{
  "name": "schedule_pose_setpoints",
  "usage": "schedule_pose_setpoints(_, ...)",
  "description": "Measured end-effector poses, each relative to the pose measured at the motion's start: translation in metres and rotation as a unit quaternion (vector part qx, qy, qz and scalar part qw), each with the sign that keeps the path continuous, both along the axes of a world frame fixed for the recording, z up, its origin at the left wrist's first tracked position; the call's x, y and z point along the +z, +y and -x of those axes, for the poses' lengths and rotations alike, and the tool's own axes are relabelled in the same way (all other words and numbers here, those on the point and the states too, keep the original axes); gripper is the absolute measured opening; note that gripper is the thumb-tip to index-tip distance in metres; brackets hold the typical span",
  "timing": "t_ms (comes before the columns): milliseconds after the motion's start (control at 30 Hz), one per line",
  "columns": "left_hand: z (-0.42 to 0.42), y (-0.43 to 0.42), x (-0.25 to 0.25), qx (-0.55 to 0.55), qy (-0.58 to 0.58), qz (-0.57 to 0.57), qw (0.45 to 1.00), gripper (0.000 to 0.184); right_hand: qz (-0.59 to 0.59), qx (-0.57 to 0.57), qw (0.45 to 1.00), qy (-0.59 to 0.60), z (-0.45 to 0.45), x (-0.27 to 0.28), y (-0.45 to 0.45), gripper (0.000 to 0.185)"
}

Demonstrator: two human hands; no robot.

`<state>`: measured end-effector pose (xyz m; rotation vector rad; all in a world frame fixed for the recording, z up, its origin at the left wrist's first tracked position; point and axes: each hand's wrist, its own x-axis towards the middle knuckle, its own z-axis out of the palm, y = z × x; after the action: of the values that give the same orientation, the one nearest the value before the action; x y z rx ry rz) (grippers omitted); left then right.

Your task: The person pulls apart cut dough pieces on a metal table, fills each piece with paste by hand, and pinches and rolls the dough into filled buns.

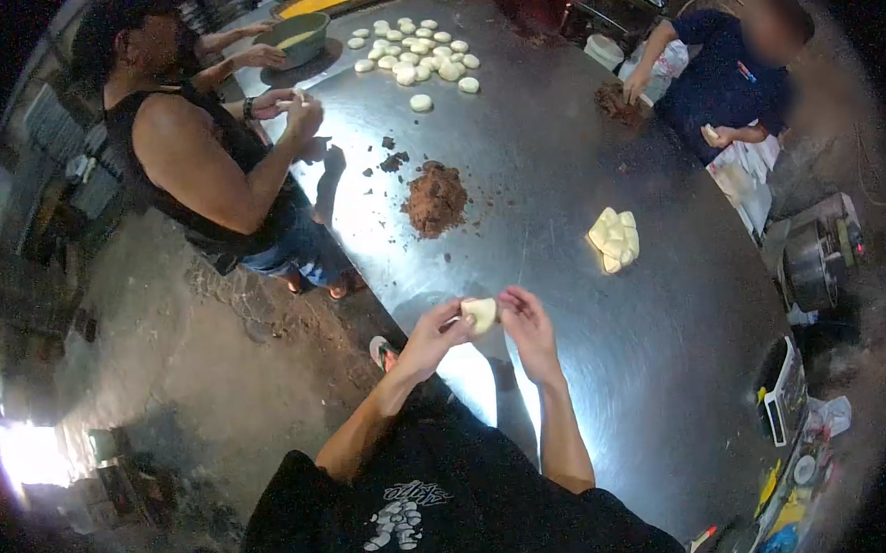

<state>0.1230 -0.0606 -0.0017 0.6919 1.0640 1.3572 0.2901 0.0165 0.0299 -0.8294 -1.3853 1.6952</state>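
One person in a black sleeveless top [191, 159] stands at ten o'clock from the wearer's flattened, pale cream piece of dough [481, 316], both hands raised around something small and pale. At eleven o'clock, a round green bowl [305, 56] sits near the far edge of the broad grey metal table [548, 171]. Smooth white dough rounds [420, 102] are grouped just short of twelve, with a crumbly brown mound [436, 201] nearer, in the same direction. At nine o'clock, touching the dough, is the wearer's left hand [432, 337], thumb and fingers pinching its left edge. The piece itself is held above the table, close to the near edge. At three o'clock, just beside it, the wearer's right hand [532, 334] has its fingers loosely parted; I cannot tell whether the tips touch the dough. A tight cluster of pale dough lumps [614, 239] lies at two o'clock. Farther out, at one o'clock, a smaller brown heap [618, 105] lies by the hand of a person in a dark blue shirt [719, 87]. A cylindrical metal pot [809, 265] stands at three o'clock.
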Motion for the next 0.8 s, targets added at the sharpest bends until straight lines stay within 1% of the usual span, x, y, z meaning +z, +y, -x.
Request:
schedule_pose_setpoints(33,0.003,-0.001,0.007,0.024,-0.051,-0.004,0.998,0.042,-0.004,0.039,0.998,-0.055,0.006,0.001,0.002,0.043)
schedule_pose_setpoints(67,0.008,0.000,0.010,0.028,-0.051,-0.005,0.998,0.042,-0.009,0.077,0.991,-0.109,0.013,0.001,0.003,0.044)
schedule_pose_setpoints(100,0.012,0.000,0.011,0.046,0.012,-0.016,0.999,0.040,0.021,0.060,0.995,-0.080,0.026,-0.001,0.001,0.040)
schedule_pose_setpoints(133,0.017,0.000,0.011,0.065,0.074,-0.028,0.995,0.040,0.020,0.065,0.994,-0.081,0.034,0.000,0.004,0.040)
schedule_pose_setpoints(167,0.026,-0.001,0.008,0.071,0.072,-0.029,0.994,0.040,-0.030,0.098,0.983,-0.151,0.044,0.002,0.010,0.037)
schedule_pose_setpoints(200,0.040,-0.004,0.001,0.068,0.126,0.007,0.990,0.038,-0.078,0.129,0.964,-0.219,0.054,0.005,0.015,0.034)
schedule_pose_setpoints(233,0.054,-0.008,-0.004,0.065,0.178,0.044,0.981,0.037,-0.103,0.139,0.961,-0.215,0.065,0.009,0.023,0.028)
schedule_pose_setpoints(267,0.065,-0.010,-0.009,0.068,0.176,0.045,0.981,0.037,-0.103,0.142,0.961,-0.216,0.077,0.005,0.032,0.028)
schedule_pose_setpoints(300,0.076,-0.012,-0.013,0.093,0.126,0.043,0.987,0.036,-0.245,0.110,0.932,-0.243,0.090,-0.007,0.043,0.029)
schedule_pose_setpoints(333,0.086,-0.013,-0.011,0.117,0.074,0.041,0.989,0.035,-0.383,0.076,0.882,-0.265,0.103,-0.016,0.054,0.030)
schedule_pose_setpoints(400,0.104,-0.016,-0.004,0.132,0.089,0.057,0.986,0.035,-0.388,0.100,0.870,-0.287,0.126,-0.036,0.077,0.032)
schedule_pose_setpoints(467,0.117,-0.019,-0.002,0.168,0.080,0.089,0.978,0.035,-0.505,0.086,0.797,-0.321,0.146,-0.064,0.096,0.034)
schedule_pose_setpoints(600,0.132,-0.021,-0.008,0.208,0.079,0.088,0.971,0.033,-0.516,0.093,0.776,-0.351,0.164,-0.086,0.109,0.034)
schedule_pose_setpoints(667,0.139,-0.020,-0.028,0.218,0.062,0.076,0.971,0.031,-0.510,0.076,0.778,-0.360,0.168,-0.090,0.109,0.032)
schedule_pose_setpoints(733,0.136,-0.018,-0.025,0.222,0.043,0.069,0.972,0.030,-0.503,0.092,0.769,-0.385,0.171,-0.089,0.110,0.030)
schedule_pose_setpoints(800,0.138,-0.009,-0.015,0.223,0.062,0.076,0.970,0.028,-0.496,0.100,0.761,-0.405,0.177,-0.088,0.117,0.028)
